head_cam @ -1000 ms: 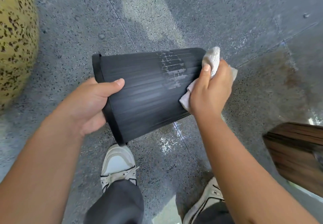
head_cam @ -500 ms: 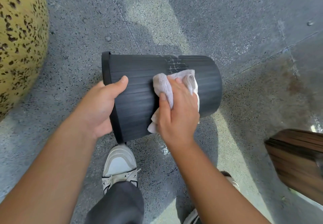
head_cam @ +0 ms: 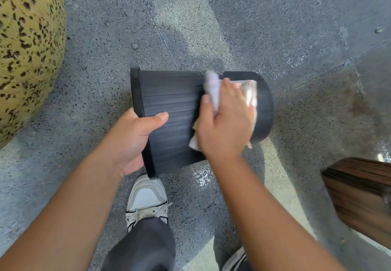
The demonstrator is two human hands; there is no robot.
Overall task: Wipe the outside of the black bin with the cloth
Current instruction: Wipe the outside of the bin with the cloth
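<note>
R hand point(head_cam: 225, 122) presses cloth point(head_cam: 211, 86); bin point(head_cam: 169, 110) midair

Both bare forearms reach forward from the bottom of the view, converging toward the middle. The left hand point(head_cam: 129, 141) curls in a firm grip around the rim of the black bin point(head_cam: 171, 110), thumb stretched flat along its ribbed side, fingers hidden behind the edge. The right hand point(head_cam: 224, 122) lies palm down (slightly motion-blurred), fingers spread, pressing the cloth point(head_cam: 212, 88) against the bin's side.
</note>
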